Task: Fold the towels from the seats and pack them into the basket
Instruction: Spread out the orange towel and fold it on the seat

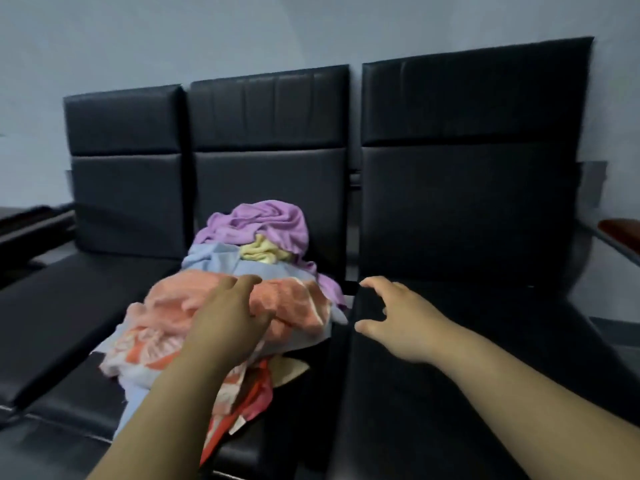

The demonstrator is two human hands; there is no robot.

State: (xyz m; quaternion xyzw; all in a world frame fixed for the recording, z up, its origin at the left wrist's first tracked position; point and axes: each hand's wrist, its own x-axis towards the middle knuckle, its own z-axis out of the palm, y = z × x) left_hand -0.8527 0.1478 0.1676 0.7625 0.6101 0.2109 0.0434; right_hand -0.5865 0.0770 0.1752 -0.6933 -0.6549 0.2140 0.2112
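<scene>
Reaching into a heap of unfolded towels [270,268] on the middle seat [270,174], the left hand [228,306] curls its fingers into the orange towel [294,303] at the heap's centre. The right hand [391,317], at 3 o'clock of the heap, hovers spread and holding nothing over the right seat [467,358]. No towel looks folded yet, and the basket is out of view.

The risk, by the look of it, lies in the tangle. The orange towel appears tucked partly under a blue towel [211,259], with a yellow towel [258,252] and a purple towel [270,220] piled at 12 o'clock, so a one-handed tug could drag the upper layers along. At 7 o'clock a patterned towel [138,351] hangs toward the seat's front edge, and a pull that way could slide it off. The slick black padding would likely do little to hold loose cloth.

The left seat [69,306], at 9 o'clock, and the right seat offer flat dark cushions to fold on. Behind them runs a plain pale wall [311,29]. At the far right are a metal armrest [620,251] and a blurred reddish-brown object [620,225] that cannot be made out further.
</scene>
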